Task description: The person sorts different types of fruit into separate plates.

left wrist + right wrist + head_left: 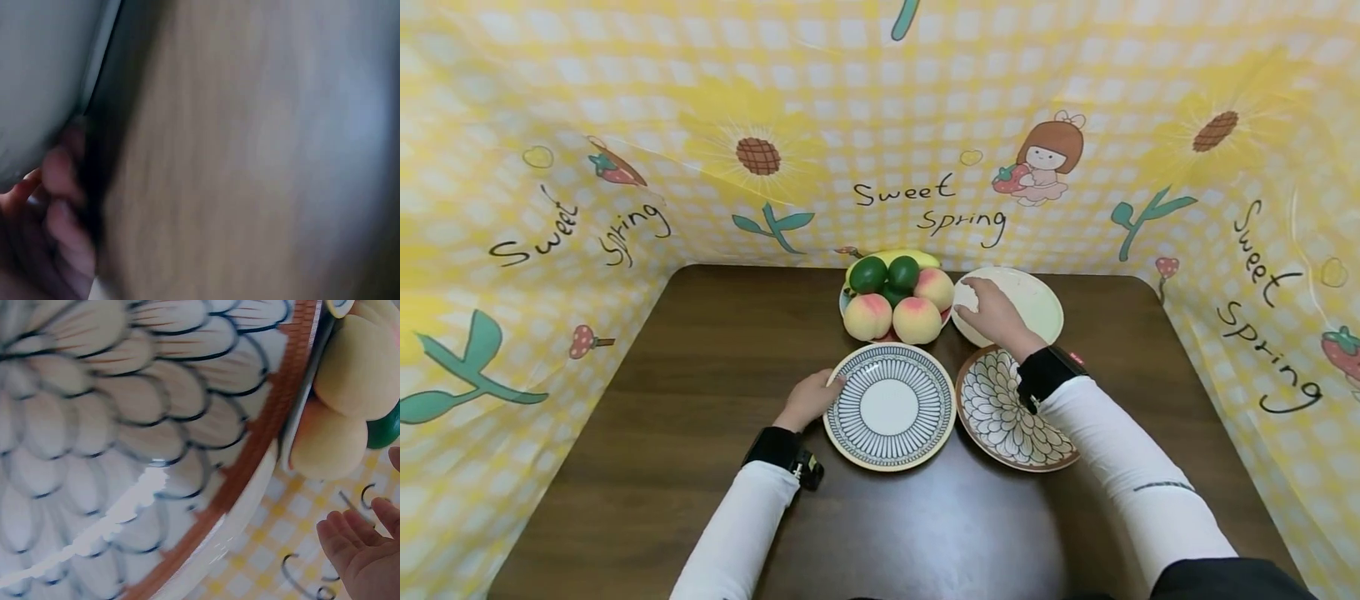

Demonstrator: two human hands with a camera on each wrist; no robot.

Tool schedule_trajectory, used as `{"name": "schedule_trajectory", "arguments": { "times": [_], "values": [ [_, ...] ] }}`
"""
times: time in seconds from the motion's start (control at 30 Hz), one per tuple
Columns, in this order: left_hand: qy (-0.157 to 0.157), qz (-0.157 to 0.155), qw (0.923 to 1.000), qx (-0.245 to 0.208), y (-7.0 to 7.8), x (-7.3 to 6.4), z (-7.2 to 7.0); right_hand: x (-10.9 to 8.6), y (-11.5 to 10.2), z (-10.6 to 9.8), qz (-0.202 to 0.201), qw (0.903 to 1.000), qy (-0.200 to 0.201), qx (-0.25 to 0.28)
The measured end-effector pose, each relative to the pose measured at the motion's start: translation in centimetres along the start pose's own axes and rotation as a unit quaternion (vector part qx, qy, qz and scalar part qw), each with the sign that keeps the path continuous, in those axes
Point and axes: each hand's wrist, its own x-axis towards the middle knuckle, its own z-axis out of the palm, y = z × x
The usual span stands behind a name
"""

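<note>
My left hand (808,400) grips the left rim of a white plate with dark radiating stripes (889,408), thumb on top. In the left wrist view its fingers (61,175) curl under the plate's edge. Over the left part of a plain cream plate (1033,304), my right hand (992,312) reaches out with nothing in it, beside a peach (934,287). Its fingers are extended and spread in the right wrist view. Below that wrist lies a brown-rimmed plate with a petal pattern (992,408), partly covered by the forearm.
A heaped fruit dish stands at the back middle, holding peaches (916,321), green round fruit (868,275) and a yellow banana-like fruit (906,256). Yellow checked cloth (880,125) walls in the back and both sides of the dark wooden table (715,358).
</note>
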Motion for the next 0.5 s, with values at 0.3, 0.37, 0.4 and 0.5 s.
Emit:
{"name": "schedule_trajectory", "arguments": {
  "times": [0.3,0.37,0.4,0.5],
  "values": [
    [0.024,-0.002,0.9997,-0.002,0.4,-0.1,0.5,2.3,-2.4,0.6,-0.023,0.9993,0.004,0.029],
    [0.028,-0.004,0.9996,-0.001,0.2,-0.2,0.3,2.7,-3.0,0.7,-0.021,0.9993,0.001,0.030],
    [0.030,-0.005,0.9995,-0.002,0.1,-0.2,0.3,2.9,-3.2,0.8,-0.021,0.9994,-0.001,0.028],
    [0.035,-0.009,0.9993,-0.006,-0.3,-0.4,0.3,3.5,-4.0,1.0,-0.026,0.9994,-0.009,0.021]
  ]
}}
